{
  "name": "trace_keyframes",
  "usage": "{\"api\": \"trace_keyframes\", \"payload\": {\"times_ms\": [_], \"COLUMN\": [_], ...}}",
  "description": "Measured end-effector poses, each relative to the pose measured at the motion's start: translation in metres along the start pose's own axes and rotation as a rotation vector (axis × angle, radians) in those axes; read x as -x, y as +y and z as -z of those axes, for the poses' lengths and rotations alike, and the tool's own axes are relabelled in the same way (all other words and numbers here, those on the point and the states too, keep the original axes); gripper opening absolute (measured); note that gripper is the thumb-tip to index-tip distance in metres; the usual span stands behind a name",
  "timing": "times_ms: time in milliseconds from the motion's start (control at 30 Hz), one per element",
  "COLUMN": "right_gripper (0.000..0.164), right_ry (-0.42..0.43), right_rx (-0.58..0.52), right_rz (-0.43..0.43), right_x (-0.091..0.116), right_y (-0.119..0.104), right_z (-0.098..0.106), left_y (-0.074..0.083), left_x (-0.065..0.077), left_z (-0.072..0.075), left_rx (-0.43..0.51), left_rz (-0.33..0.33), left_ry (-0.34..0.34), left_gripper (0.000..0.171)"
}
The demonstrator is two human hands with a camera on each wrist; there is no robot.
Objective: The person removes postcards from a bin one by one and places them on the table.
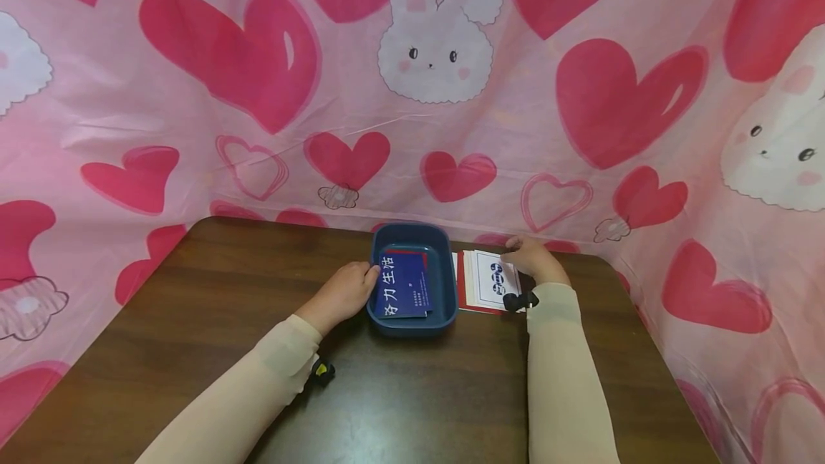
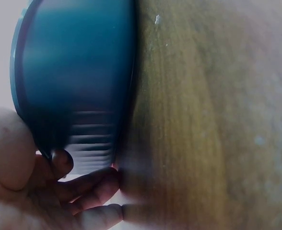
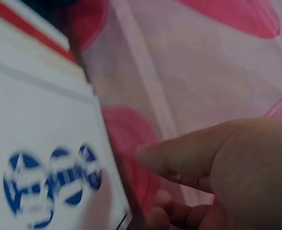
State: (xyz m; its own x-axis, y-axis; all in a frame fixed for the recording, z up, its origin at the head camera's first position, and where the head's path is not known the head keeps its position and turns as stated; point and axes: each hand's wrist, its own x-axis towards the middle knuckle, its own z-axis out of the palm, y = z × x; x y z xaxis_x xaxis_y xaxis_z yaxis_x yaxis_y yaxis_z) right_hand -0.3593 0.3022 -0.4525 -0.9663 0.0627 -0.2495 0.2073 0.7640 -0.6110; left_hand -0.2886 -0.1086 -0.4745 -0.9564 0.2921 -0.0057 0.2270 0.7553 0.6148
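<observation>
A dark blue rectangular plastic bin [image 1: 413,331] stands on the table. My left hand [image 1: 344,292] grips its left side, thumb at the rim and the other fingers low against the outer wall [image 2: 78,57] in the left wrist view. A blue card with white characters [image 1: 402,285] lies inside, over a red-edged one. Right of the bin is a loose stack of cards [image 1: 478,285], a white one with a blue emblem [image 3: 45,120] on top and red and white edges fanned out leftward. Fingers relaxed, my right hand [image 1: 535,260] hovers just beyond the stack's far right corner, holding nothing.
The brown wooden table [image 1: 387,407] ends close behind the bin and cards. A pink cloth with hearts and rabbits [image 1: 361,99] hangs along the back and both sides. Black wrist devices [image 1: 322,371] sit at both cuffs.
</observation>
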Motion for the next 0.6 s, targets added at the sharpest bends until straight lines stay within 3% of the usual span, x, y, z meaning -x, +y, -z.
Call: {"api": "trace_keyframes", "payload": {"times_ms": [300,467,600], "right_gripper": [0.048,0.045,0.037], "right_ry": [-0.107,-0.172,-0.206], "right_rx": [-0.234,-0.231,-0.212], "right_rz": [0.168,0.281,0.315], "right_x": [0.018,0.025,0.029], "right_y": [-0.057,-0.087,-0.108], "right_z": [-0.005,-0.021,-0.035], "left_y": [0.002,0.003,0.003], "left_x": [0.001,0.001,0.001], "left_z": [0.002,0.002,0.001], "left_rx": [-0.002,0.002,0.006], "left_rz": [0.007,0.015,0.014], "left_ry": [-0.002,-0.001,-0.001], "left_gripper": [0.051,0.051,0.052]}}
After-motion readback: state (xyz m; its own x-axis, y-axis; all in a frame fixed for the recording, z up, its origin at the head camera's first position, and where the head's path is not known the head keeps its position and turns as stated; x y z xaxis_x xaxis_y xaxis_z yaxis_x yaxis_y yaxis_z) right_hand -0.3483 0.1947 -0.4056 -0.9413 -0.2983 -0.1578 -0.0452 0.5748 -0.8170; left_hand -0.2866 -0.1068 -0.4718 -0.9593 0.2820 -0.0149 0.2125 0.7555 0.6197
